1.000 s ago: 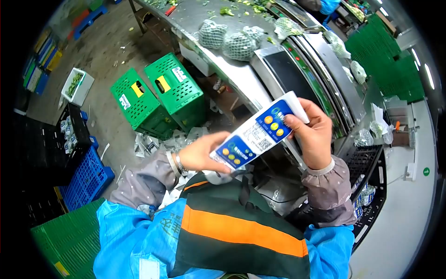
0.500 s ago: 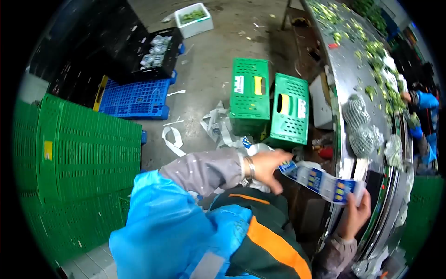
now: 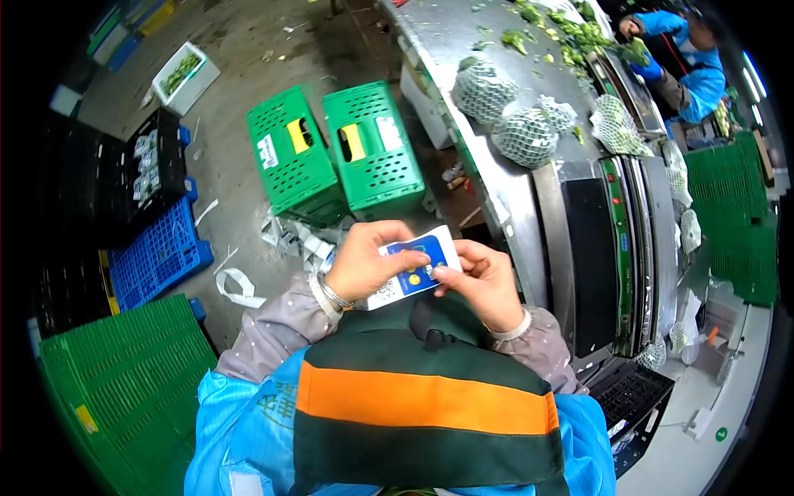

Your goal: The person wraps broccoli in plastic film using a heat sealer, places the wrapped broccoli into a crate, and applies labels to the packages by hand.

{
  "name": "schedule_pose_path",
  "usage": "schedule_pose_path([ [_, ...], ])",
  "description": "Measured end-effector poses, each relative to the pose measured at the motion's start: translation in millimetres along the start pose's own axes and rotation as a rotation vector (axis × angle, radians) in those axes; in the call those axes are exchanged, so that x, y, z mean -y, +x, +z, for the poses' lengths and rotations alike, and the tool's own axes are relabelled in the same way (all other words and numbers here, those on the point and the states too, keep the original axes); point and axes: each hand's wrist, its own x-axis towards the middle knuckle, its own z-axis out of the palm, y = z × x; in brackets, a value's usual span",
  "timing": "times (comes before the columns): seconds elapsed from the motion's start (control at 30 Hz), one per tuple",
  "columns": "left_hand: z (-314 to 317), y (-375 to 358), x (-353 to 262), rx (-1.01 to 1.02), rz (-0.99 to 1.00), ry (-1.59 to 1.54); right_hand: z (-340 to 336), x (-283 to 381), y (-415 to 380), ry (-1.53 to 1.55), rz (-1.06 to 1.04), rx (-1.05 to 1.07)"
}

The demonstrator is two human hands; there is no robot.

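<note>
A blue and white printed label strip (image 3: 422,260) is held in front of the apron, between both hands. My left hand (image 3: 370,263) pinches its left side, thumb across the printed face. On the right edge, my right hand (image 3: 484,285) grips it between thumb and fingers. The strip looks folded or stacked, with a code printed at its lower left; how many layers it has I cannot tell. Beyond the hands, net-wrapped bundles (image 3: 526,136) lie on the metal table (image 3: 438,41).
Two green crates (image 3: 376,149) stand on the floor ahead, beside discarded white strips (image 3: 237,287). A blue pallet (image 3: 157,260) and stacked green crates (image 3: 132,364) are at left. A dark-topped machine (image 3: 589,264) is at right. A co-worker (image 3: 695,70) handles greens at the upper right.
My hands have come together in front of the body, and the strip stretched between them is now gathered into a short piece. The view has turned to the right.
</note>
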Motion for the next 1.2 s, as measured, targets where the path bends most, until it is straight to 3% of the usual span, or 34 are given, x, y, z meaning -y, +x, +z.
schedule_pose_path([
  [0.03,6,9,5,-0.058,0.062,0.181,-5,0,1,-0.048,-0.039,-0.017],
  [0.13,32,30,4,-0.164,0.034,0.337,-25,7,3,-0.084,-0.018,-0.032],
  [0.23,52,53,3,-0.158,-0.005,0.302,-48,19,5,-0.009,-0.036,-0.095],
  [0.3,61,65,-3,-0.029,0.096,0.219,-69,22,6,0.022,-0.01,-0.102],
  [0.37,71,77,-7,0.015,0.059,0.119,-83,23,6,0.057,0.025,-0.086],
  [0.53,87,99,8,-0.183,0.043,0.361,-101,22,11,-0.106,-0.04,-0.16],
  [0.63,81,99,-4,-0.124,-0.032,0.358,-108,25,21,-0.337,-0.094,-0.193],
  [0.7,62,93,-18,0.041,-0.035,0.452,-125,40,36,-0.526,-0.181,-0.194],
  [0.73,46,90,-24,0.078,-0.113,0.504,-146,48,53,-0.76,-0.34,-0.258],
  [0.83,-1,87,-36,0.18,-0.297,0.547,-209,70,112,-0.979,-0.527,-0.491],
  [0.87,-9,86,-44,0.218,-0.278,0.57,-221,69,130,-1.086,-0.541,-0.489],
  [0.9,-19,87,-35,0.295,-0.032,0.477,-232,60,148,-1.279,-0.561,-0.485],
  [0.97,-26,83,-49,0.183,-0.255,0.427,-235,53,157,-1.49,-0.508,-0.536],
  [1.03,-40,81,-52,0.156,-0.333,0.455,-233,49,157,-1.396,-0.451,-0.675],
  [1.1,-55,78,-42,0.26,-0.325,0.477,-227,51,160,-1.064,-0.377,-0.804],
  [1.13,-54,80,-39,0.333,-0.08,0.496,-233,50,162,-1.016,-0.408,-0.825],
  [1.2,-43,82,-43,0.28,-0.132,0.439,-249,43,167,-1.108,-0.494,-0.836],
])
